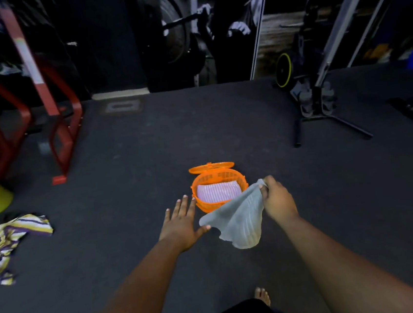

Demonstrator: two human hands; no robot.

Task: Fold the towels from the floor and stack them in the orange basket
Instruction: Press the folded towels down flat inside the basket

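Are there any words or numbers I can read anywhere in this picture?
None can be read.
Red frame: a pale strip runs down it, too blurred to read.
Orange basket, grey towel, striped towel: no writing shows.
Wall poster: only a picture, no words visible.

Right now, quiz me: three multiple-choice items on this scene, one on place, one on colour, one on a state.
1. Where is the striped towel? A in the basket, B on the floor at left, C in the left hand.
2. What colour is the towel being held? A grey, B red, C black.
3. How is the basket? A lid shut, B tipped over, C open with a folded towel inside.

B: it lies crumpled on the floor.
A: the right hand pinches grey cloth.
C: its lid is swung back.
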